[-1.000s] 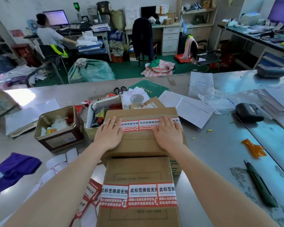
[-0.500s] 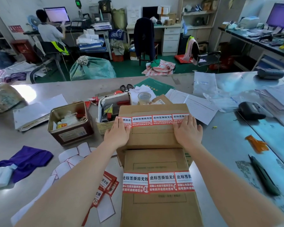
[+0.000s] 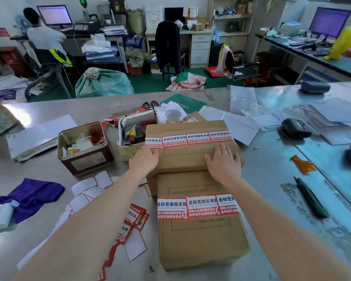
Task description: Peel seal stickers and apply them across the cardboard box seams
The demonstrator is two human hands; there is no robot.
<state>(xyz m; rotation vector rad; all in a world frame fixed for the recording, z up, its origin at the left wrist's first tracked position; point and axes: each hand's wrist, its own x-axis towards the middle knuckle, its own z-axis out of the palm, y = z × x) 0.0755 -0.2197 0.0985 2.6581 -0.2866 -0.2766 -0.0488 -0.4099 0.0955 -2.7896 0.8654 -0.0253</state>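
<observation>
We see both hands flat on the far cardboard box (image 3: 190, 157): the left hand (image 3: 143, 159) at its left edge, the right hand (image 3: 223, 161) on top, each grip open with straight fingers. Red-and-white seal stickers (image 3: 187, 138) band it; the near box (image 3: 199, 236) on the worktop (image 3: 272, 159) carries another sticker band (image 3: 197, 206).
</observation>
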